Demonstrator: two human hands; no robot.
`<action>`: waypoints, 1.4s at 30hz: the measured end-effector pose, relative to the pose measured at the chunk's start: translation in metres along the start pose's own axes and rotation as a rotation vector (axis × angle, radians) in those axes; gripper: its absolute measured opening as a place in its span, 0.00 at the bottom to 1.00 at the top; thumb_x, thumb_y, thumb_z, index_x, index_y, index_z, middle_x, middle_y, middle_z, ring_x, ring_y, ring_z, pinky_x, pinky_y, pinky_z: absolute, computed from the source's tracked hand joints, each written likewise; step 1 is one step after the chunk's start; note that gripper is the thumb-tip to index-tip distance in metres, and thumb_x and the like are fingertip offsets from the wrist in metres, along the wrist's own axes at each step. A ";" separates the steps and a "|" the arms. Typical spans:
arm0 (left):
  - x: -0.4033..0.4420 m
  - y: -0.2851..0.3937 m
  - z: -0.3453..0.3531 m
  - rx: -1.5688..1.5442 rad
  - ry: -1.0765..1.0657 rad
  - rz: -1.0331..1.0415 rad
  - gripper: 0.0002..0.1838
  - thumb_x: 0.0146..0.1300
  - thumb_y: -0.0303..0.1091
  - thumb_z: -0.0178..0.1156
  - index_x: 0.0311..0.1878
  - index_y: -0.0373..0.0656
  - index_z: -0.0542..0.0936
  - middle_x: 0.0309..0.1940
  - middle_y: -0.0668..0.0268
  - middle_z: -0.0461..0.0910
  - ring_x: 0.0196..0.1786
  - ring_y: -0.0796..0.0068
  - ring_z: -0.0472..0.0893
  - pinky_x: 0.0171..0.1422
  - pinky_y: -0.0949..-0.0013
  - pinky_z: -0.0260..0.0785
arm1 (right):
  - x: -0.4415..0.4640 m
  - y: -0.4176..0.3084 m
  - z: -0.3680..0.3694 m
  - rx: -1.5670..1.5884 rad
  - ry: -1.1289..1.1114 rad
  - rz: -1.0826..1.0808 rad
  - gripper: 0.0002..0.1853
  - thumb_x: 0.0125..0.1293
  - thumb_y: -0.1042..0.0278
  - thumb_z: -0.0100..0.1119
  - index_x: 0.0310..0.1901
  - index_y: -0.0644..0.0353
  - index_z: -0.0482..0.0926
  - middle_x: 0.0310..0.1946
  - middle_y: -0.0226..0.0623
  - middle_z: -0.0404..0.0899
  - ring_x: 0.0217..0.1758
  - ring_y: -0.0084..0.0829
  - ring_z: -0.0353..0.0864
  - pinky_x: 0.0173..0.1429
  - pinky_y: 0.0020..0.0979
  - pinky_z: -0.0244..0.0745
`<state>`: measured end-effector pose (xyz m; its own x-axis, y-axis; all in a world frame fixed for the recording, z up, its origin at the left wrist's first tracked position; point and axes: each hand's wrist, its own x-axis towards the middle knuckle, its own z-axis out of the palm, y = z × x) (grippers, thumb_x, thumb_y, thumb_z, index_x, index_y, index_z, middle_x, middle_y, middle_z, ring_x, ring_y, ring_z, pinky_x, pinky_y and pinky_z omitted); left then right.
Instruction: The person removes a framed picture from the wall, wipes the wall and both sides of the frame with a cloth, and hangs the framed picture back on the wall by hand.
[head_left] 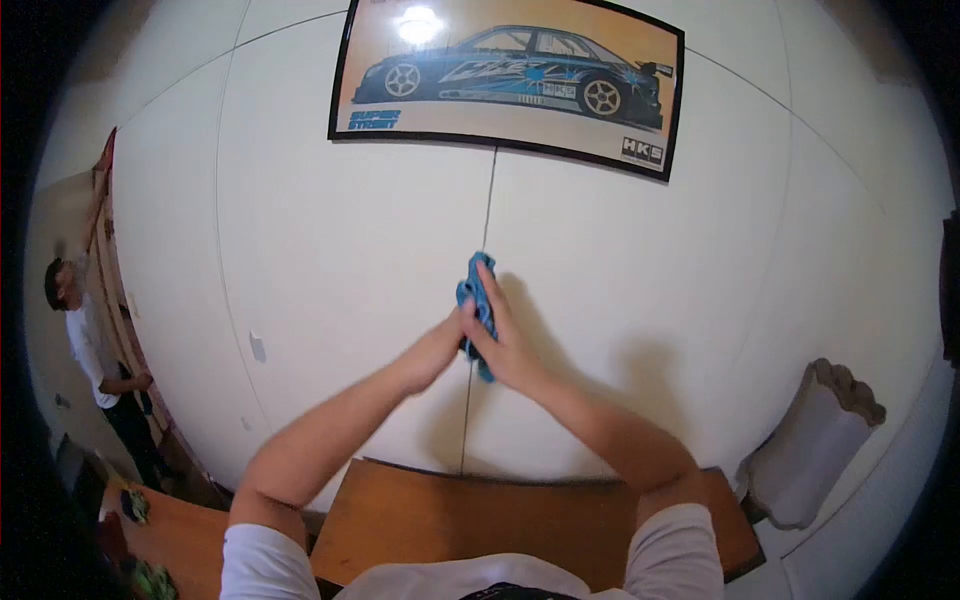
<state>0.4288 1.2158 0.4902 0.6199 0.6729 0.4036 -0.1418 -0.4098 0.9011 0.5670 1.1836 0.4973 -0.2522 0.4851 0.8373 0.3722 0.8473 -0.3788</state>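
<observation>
A crumpled blue cloth is pressed between my two hands in front of the white wall panels. My left hand closes on it from the left side. From the right, my right hand holds the same cloth, its fingers pointing upward along it. Parts of the cloth stick out above and below the hands. Both arms are stretched forward, and their shadows fall on the wall.
A framed car poster hangs above. Below is a wooden surface, with a lampshade at its right. At far left a person reaches up. Green cloths lie at lower left.
</observation>
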 end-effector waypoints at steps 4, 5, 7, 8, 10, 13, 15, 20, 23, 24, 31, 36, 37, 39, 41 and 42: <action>0.044 0.039 -0.031 0.038 0.062 0.030 0.38 0.68 0.61 0.30 0.71 0.41 0.48 0.67 0.55 0.55 0.67 0.62 0.59 0.70 0.57 0.49 | 0.057 -0.001 -0.033 -0.170 0.005 -0.042 0.28 0.64 0.69 0.52 0.65 0.57 0.59 0.62 0.52 0.62 0.65 0.47 0.62 0.67 0.36 0.57; 0.060 0.042 -0.045 0.047 0.084 0.061 0.39 0.67 0.63 0.31 0.71 0.43 0.48 0.67 0.54 0.55 0.66 0.61 0.61 0.69 0.56 0.50 | 0.071 -0.001 -0.045 -0.195 -0.017 -0.036 0.27 0.63 0.71 0.52 0.65 0.56 0.61 0.61 0.51 0.65 0.64 0.46 0.64 0.66 0.36 0.58; 0.064 0.073 -0.039 0.176 0.205 0.301 0.38 0.67 0.61 0.36 0.71 0.45 0.49 0.66 0.51 0.57 0.65 0.57 0.62 0.68 0.55 0.51 | 0.095 -0.004 -0.065 -0.277 0.064 -0.102 0.26 0.62 0.72 0.52 0.63 0.55 0.64 0.58 0.49 0.68 0.62 0.45 0.68 0.65 0.35 0.61; 0.066 0.085 -0.041 0.239 0.270 0.425 0.38 0.66 0.61 0.38 0.71 0.45 0.49 0.66 0.49 0.57 0.64 0.55 0.63 0.68 0.55 0.51 | 0.107 -0.005 -0.075 -0.318 0.100 -0.141 0.25 0.61 0.73 0.53 0.62 0.54 0.66 0.57 0.48 0.70 0.60 0.44 0.69 0.64 0.35 0.62; 0.079 0.090 -0.061 0.740 0.484 0.533 0.37 0.66 0.57 0.43 0.71 0.47 0.49 0.64 0.47 0.59 0.62 0.54 0.64 0.67 0.54 0.52 | 0.123 -0.003 -0.098 -0.366 0.255 -0.203 0.23 0.62 0.75 0.50 0.61 0.54 0.67 0.56 0.47 0.71 0.60 0.41 0.70 0.63 0.33 0.62; 0.094 0.086 -0.087 1.288 0.697 0.708 0.38 0.61 0.50 0.53 0.70 0.48 0.51 0.65 0.49 0.57 0.65 0.51 0.61 0.68 0.50 0.49 | 0.135 -0.011 -0.138 -0.440 0.452 -0.235 0.22 0.63 0.77 0.49 0.60 0.55 0.68 0.56 0.47 0.70 0.61 0.41 0.69 0.64 0.33 0.61; 0.099 0.086 -0.102 1.562 0.779 0.839 0.38 0.60 0.51 0.54 0.70 0.49 0.52 0.67 0.52 0.54 0.68 0.52 0.58 0.69 0.50 0.47 | 0.143 -0.013 -0.164 -0.599 0.589 -0.284 0.23 0.63 0.78 0.48 0.61 0.57 0.65 0.56 0.48 0.69 0.61 0.41 0.68 0.64 0.34 0.60; 0.129 0.075 -0.118 1.590 0.808 0.799 0.40 0.59 0.58 0.52 0.70 0.52 0.53 0.70 0.56 0.47 0.72 0.56 0.48 0.72 0.50 0.40 | 0.185 -0.013 -0.231 -0.914 0.807 -0.473 0.26 0.61 0.75 0.50 0.63 0.57 0.61 0.54 0.50 0.69 0.57 0.46 0.69 0.63 0.39 0.61; 0.147 0.056 -0.122 1.577 0.783 0.813 0.39 0.60 0.60 0.49 0.70 0.54 0.53 0.71 0.57 0.45 0.73 0.57 0.45 0.72 0.47 0.37 | 0.216 -0.033 -0.260 -1.125 0.843 -0.337 0.27 0.59 0.73 0.51 0.62 0.57 0.62 0.54 0.51 0.69 0.57 0.49 0.68 0.61 0.42 0.62; 0.153 0.048 -0.124 1.583 0.802 0.804 0.39 0.59 0.62 0.49 0.70 0.56 0.54 0.72 0.59 0.43 0.74 0.59 0.43 0.71 0.43 0.34 | 0.231 -0.030 -0.278 -1.130 0.885 -0.350 0.27 0.59 0.73 0.52 0.61 0.57 0.63 0.52 0.51 0.71 0.56 0.49 0.69 0.60 0.43 0.63; 0.154 0.042 -0.127 1.412 0.799 0.834 0.41 0.57 0.62 0.50 0.70 0.55 0.53 0.72 0.62 0.44 0.74 0.61 0.42 0.71 0.42 0.30 | 0.280 -0.048 -0.320 -1.168 1.219 -0.201 0.27 0.58 0.63 0.52 0.61 0.55 0.65 0.53 0.50 0.72 0.54 0.50 0.72 0.60 0.43 0.65; 0.157 0.041 -0.135 1.525 0.816 0.827 0.45 0.55 0.66 0.50 0.71 0.51 0.52 0.72 0.63 0.44 0.74 0.63 0.42 0.71 0.41 0.27 | 0.324 -0.053 -0.385 -1.370 1.114 -0.119 0.26 0.59 0.61 0.46 0.61 0.48 0.66 0.54 0.45 0.73 0.55 0.51 0.72 0.62 0.43 0.62; 0.155 0.043 -0.136 1.504 0.793 0.821 0.46 0.54 0.67 0.50 0.71 0.50 0.52 0.72 0.63 0.45 0.74 0.63 0.43 0.71 0.41 0.27 | 0.330 -0.055 -0.384 -1.437 1.061 -0.118 0.26 0.59 0.60 0.45 0.61 0.47 0.67 0.54 0.44 0.74 0.55 0.51 0.72 0.62 0.42 0.62; 0.153 0.051 -0.138 1.458 0.742 0.811 0.48 0.53 0.69 0.50 0.71 0.49 0.52 0.72 0.63 0.47 0.74 0.63 0.43 0.71 0.41 0.27 | 0.342 -0.065 -0.378 -1.449 0.989 0.021 0.26 0.60 0.60 0.44 0.62 0.42 0.66 0.55 0.41 0.73 0.57 0.48 0.71 0.64 0.41 0.59; 0.153 0.058 -0.144 1.464 0.731 0.852 0.52 0.50 0.72 0.50 0.71 0.47 0.52 0.70 0.57 0.48 0.74 0.60 0.44 0.72 0.43 0.27 | 0.357 -0.066 -0.390 -1.581 0.867 0.039 0.27 0.59 0.62 0.40 0.63 0.41 0.65 0.57 0.40 0.72 0.59 0.44 0.70 0.65 0.39 0.57; 0.152 0.061 -0.149 1.440 0.735 0.879 0.52 0.49 0.72 0.50 0.70 0.47 0.52 0.70 0.56 0.48 0.74 0.59 0.44 0.72 0.43 0.28 | 0.364 -0.067 -0.392 -1.599 0.832 0.072 0.27 0.59 0.63 0.40 0.63 0.42 0.65 0.57 0.39 0.72 0.59 0.43 0.70 0.65 0.40 0.56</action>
<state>0.3997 1.3844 0.6304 0.2625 -0.0623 0.9629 0.7377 -0.6303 -0.2419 0.8004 1.2190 0.9823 0.0817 -0.1431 0.9863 0.8983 -0.4181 -0.1351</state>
